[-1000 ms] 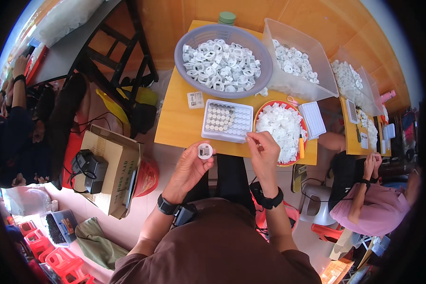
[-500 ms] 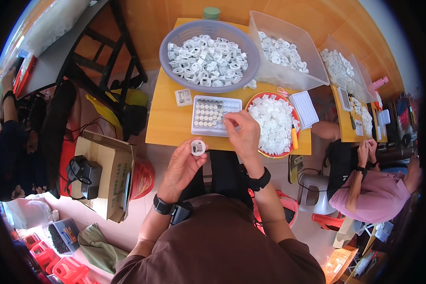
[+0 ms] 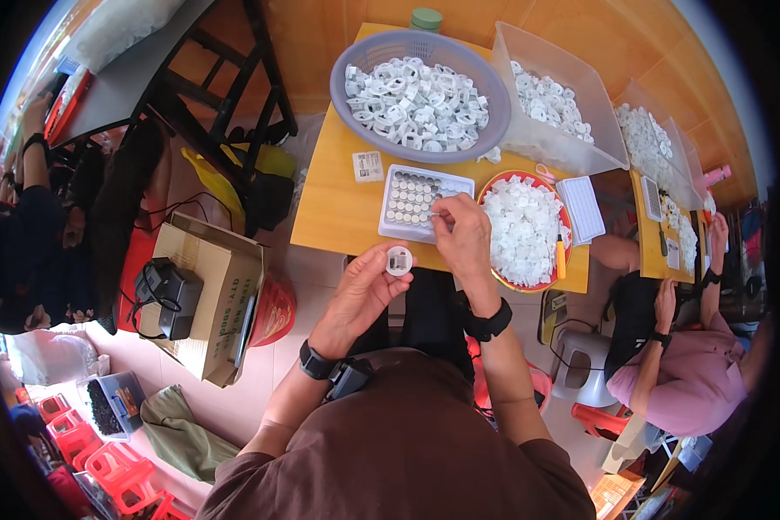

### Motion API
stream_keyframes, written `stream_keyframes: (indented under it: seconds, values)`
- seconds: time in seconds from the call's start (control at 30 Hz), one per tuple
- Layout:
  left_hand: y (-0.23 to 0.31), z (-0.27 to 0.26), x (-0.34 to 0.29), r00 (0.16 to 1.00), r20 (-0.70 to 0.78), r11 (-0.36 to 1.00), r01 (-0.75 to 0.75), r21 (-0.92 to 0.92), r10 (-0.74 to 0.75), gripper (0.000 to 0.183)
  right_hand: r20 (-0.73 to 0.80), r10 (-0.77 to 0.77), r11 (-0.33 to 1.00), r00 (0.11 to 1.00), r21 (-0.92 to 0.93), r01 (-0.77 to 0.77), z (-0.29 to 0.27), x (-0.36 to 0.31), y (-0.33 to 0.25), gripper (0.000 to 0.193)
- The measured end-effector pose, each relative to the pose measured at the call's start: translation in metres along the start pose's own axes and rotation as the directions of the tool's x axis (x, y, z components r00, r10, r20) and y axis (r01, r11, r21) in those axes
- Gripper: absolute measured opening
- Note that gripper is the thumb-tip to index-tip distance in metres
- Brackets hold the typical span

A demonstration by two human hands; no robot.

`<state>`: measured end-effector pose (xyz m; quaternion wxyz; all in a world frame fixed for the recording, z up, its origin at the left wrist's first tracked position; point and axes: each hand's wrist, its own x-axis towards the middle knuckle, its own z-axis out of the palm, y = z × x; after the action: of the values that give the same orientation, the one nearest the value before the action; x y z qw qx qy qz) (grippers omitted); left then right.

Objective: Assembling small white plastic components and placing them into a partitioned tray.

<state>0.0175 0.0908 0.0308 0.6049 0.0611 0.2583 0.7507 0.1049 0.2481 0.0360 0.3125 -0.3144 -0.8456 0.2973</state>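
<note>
My left hand (image 3: 361, 293) holds a small round white plastic housing (image 3: 399, 261) between thumb and fingers, its dark inner parts facing up. My right hand (image 3: 464, 238) is pinched closed at the right side of a white tray (image 3: 392, 229). Several small round silvery discs (image 3: 412, 198), like button cells, stand in rows in that tray. Whatever is between the right fingertips is too small to make out. Right of this hand is a red-rimmed round tray (image 3: 529, 287) heaped with small clear-white plastic pieces (image 3: 522, 227).
A grey-purple basket (image 3: 342, 117) of white ring-shaped parts and a clear bin (image 3: 529, 143) stand at the table's back. White trays (image 3: 583, 211), an orange-handled tool (image 3: 561, 257) and pink scissors (image 3: 544, 172) lie right. Left stands a cardboard box (image 3: 221, 299). A co-worker (image 3: 672, 377) sits right.
The whole view has shifted, moving the scene rightward. The housing in my left hand is tipped slightly differently. My right hand stays over the tray. The co-worker on the right has raised one hand.
</note>
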Motion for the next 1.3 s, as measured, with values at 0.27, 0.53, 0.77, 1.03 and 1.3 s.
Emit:
stream_keyframes:
  seconds: [0.27,0.53,0.77,1.03,1.3]
  values:
    - [0.001,-0.002,0.000,1.000,-0.003,1.000,0.001,0.008,-0.001,0.037,-0.018,0.056,0.955,0.998,0.292,-0.049,-0.022,-0.017,-0.030,0.008]
    - [-0.006,0.004,0.002,1.000,-0.026,0.996,-0.005,0.093,0.007,0.029,0.011,-0.119,0.947,0.993,0.303,0.110,-0.024,-0.043,-0.058,0.013]
    - [-0.006,0.008,0.002,0.996,-0.071,0.981,-0.034,0.193,0.049,0.026,0.011,-0.317,0.943,0.948,0.105,0.314,-0.020,-0.046,-0.053,0.022]
    - [-0.005,0.003,0.002,0.994,-0.094,0.961,-0.025,0.277,0.053,0.024,0.059,-0.443,0.895,0.895,-0.036,0.445,-0.018,-0.052,-0.055,0.023]
    - [-0.002,0.004,0.000,0.999,-0.040,0.992,-0.004,0.125,0.009,0.028,-0.199,-0.124,0.984,0.972,0.104,0.146,-0.025,-0.024,-0.039,0.012]
